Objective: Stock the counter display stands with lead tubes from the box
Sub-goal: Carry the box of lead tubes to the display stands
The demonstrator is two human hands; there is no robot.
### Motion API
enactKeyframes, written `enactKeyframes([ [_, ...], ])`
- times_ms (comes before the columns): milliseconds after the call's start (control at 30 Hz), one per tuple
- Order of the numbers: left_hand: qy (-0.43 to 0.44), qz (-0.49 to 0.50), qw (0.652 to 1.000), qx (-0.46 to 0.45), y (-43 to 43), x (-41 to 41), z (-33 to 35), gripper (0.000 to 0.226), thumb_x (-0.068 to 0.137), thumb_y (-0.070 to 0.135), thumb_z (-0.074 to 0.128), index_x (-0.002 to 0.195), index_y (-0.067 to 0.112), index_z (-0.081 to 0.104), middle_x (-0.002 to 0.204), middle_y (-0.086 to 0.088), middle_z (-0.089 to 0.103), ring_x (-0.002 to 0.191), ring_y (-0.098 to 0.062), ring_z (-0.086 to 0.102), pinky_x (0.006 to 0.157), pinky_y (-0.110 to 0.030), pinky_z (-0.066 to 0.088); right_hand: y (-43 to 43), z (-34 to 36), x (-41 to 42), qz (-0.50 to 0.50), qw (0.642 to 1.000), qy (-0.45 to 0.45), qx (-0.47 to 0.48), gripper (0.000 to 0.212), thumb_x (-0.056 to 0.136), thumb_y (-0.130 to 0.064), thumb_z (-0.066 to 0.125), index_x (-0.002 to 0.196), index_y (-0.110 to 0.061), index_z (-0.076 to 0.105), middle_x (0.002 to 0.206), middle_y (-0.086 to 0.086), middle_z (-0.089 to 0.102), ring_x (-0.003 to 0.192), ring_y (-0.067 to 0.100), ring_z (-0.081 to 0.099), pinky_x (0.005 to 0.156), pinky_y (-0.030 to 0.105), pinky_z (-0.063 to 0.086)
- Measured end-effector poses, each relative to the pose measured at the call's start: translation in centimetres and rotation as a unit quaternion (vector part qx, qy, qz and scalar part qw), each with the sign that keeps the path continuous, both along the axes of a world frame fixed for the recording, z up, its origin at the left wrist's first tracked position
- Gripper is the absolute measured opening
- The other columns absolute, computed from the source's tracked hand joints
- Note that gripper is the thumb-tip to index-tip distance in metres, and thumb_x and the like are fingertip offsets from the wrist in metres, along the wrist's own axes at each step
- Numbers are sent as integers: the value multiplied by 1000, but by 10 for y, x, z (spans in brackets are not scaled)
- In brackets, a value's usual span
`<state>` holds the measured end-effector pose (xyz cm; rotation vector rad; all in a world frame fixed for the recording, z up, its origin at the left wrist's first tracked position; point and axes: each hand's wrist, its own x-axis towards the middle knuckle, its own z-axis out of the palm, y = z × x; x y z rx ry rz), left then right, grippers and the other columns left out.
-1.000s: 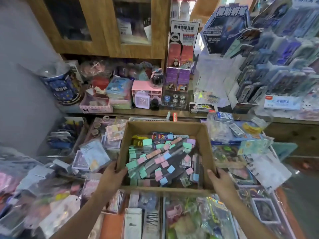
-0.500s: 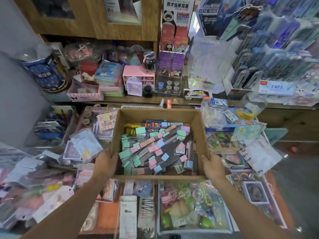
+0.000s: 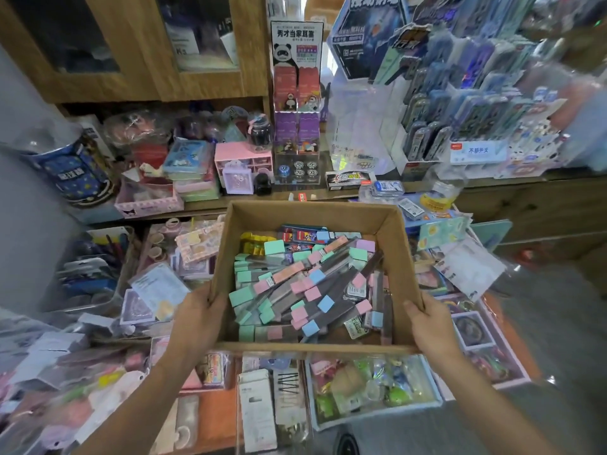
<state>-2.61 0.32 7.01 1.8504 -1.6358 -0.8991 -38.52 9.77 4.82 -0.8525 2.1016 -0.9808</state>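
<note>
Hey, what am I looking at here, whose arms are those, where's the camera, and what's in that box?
No machine here: a person wears a camera on the head, looking forward and down, so the bare arms are their own. The left hand and right hand each grip a side of an open cardboard box, over piles of packaged goods. Inside lie flat lead tubes with mint, pink and blue caps. Behind, display stands sit on the wooden counter.

The box [image 3: 391, 224] I hold is matt brown cardboard; the lead tubes [image 3: 308, 284] inside look plastic (glossy); cabinet [image 3: 157, 83] is wood.
</note>
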Motion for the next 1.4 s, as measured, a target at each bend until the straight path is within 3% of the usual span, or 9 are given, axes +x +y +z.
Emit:
enactKeyframes([
  [133, -6, -57, 998, -13, 20, -12, 19, 33, 100, 12, 56, 68, 15, 53, 43, 6, 56, 44, 3, 55, 40, -14, 39, 55, 15, -2, -59, 998, 6, 1, 19, 105, -15, 54, 101, -32, 60, 87, -2, 66, 78, 13, 58, 63, 31, 43],
  [200, -16, -86, 996, -8, 29, -20, 26, 29, 100, 16, 57, 71, 13, 57, 46, 4, 55, 43, -5, 54, 40, -21, 33, 85, 21, -6, -79, 997, 13, 5, 21, 104, -14, 56, 96, -33, 62, 85, 1, 69, 77, 19, 61, 64, 32, 46],
  [367, -24, -167, 986, 13, 55, -58, 38, 28, 102, 25, 54, 81, 8, 63, 62, -6, 63, 54, -20, 56, 49, -31, 36, 164, 33, -21, -182, 983, 27, 9, 14, 98, -8, 62, 91, -12, 73, 77, 7, 69, 67, 19, 57, 63, 31, 44],
  [500, 1, -204, 979, 15, 82, -107, 42, 25, 100, 19, 57, 80, 7, 64, 52, 0, 62, 47, -9, 56, 42, -23, 38, 227, 36, -47, -250, 968, 26, 9, 17, 98, -10, 62, 93, 5, 70, 80, 24, 70, 64, 23, 53, 61, 35, 40],
  [633, -14, -227, 974, 15, 116, -171, 41, 29, 98, 19, 58, 69, 17, 61, 52, 2, 62, 49, -10, 55, 47, -29, 38, 285, 44, -86, -289, 957, 32, 9, 22, 98, -11, 64, 76, -9, 69, 73, 8, 71, 65, 22, 59, 60, 33, 42],
  [833, 8, -267, 963, 41, 180, -287, 33, 29, 100, 22, 58, 75, 6, 62, 52, 1, 52, 49, -17, 46, 52, -33, 35, 365, 56, -178, -323, 945, 41, 16, 20, 99, -14, 62, 81, -14, 70, 76, 7, 71, 71, 25, 64, 62, 35, 46],
  [1000, 5, -311, 949, 45, 223, -383, 34, 24, 100, 18, 56, 81, 8, 65, 58, -6, 59, 51, -24, 54, 53, -34, 37, 422, 70, -251, -353, 935, 21, 28, 17, 100, -14, 60, 89, -14, 72, 80, 16, 73, 74, 41, 70, 72, 57, 60],
  [1167, -4, -346, 937, 39, 237, -467, 38, 23, 102, 22, 55, 89, 7, 68, 55, -6, 57, 44, -12, 48, 48, -31, 34, 450, 77, -314, -381, 923, 47, 43, 29, 100, -13, 62, 72, -23, 64, 72, 9, 70, 64, 29, 63, 57, 33, 43],
  [1400, 14, -364, 930, 52, 218, -585, 34, 28, 100, 19, 58, 73, 21, 66, 61, 6, 65, 61, -11, 61, 53, -28, 40, 442, 67, -400, -422, 902, 54, 77, 26, 100, -17, 62, 74, -17, 62, 76, 14, 68, 69, 33, 64, 61, 39, 47],
])
